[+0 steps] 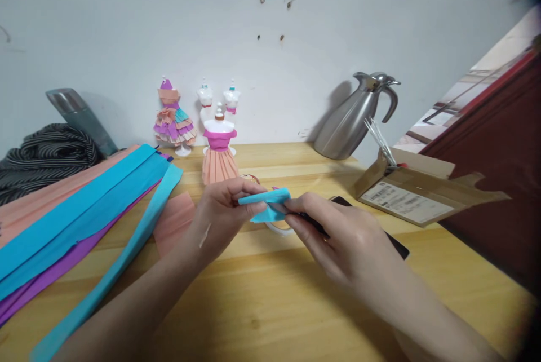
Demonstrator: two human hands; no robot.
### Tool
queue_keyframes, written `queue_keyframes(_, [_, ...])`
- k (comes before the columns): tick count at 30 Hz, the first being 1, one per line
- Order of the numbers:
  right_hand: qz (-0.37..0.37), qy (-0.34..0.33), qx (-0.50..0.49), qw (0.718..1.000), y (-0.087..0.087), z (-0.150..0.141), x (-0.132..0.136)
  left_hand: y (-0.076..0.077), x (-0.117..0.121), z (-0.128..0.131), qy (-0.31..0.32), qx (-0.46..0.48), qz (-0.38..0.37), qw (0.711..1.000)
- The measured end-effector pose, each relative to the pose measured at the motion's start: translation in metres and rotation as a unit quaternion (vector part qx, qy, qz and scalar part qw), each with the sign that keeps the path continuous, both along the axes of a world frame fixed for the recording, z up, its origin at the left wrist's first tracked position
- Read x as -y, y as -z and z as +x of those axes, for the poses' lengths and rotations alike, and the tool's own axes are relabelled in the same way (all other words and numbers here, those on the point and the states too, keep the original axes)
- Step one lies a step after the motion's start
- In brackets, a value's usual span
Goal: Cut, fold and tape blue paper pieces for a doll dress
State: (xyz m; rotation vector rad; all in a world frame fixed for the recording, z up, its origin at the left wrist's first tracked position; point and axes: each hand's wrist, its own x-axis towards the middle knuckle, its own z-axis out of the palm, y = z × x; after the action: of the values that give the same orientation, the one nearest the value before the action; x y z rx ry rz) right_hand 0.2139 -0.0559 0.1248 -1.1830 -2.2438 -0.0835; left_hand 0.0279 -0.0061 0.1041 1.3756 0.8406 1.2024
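Note:
Between my hands is a small folded piece of blue crepe paper (270, 213), held above the wooden table (253, 305). My left hand (224, 207) pinches its left end between thumb and fingers. At the right end, the thumb and forefinger of my right hand (333, 229) are closed on the same piece. Just behind stands a small mannequin (220, 150) in a purple top and pleated peach skirt. A dark phone-like slab (395, 246) lies partly hidden under my right hand. Below the paper, a white curved object (279, 230) shows in part.
Long crepe paper strips (80, 215) in peach, blue and purple cover the left side, beside a peach piece (174, 221). More dressed mannequins (171, 114) stand by the wall. A steel jug (350, 119) and an open cardboard box (409, 198) are at right; a bottle (82, 119) leans left.

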Motion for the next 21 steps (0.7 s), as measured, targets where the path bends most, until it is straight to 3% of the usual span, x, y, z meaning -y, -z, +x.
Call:
queue_keyframes(13, [-0.003,0.010,0.020,1.000,-0.0011,-0.0023,0.0003,-0.0026,0.0043,0.0047,-0.006,0.016,0.026,1.000])
queue_keyframes(18, [-0.002,0.015,0.021,1.000,-0.0003,-0.0035,-0.0007,-0.0035,0.0068,0.0057,-0.016,-0.023,0.040,0.999])
queue_keyframes(21, [-0.001,0.022,0.019,1.000,0.0000,-0.0045,-0.0019,-0.0036,0.0098,0.0056,-0.059,-0.068,0.083,0.992])
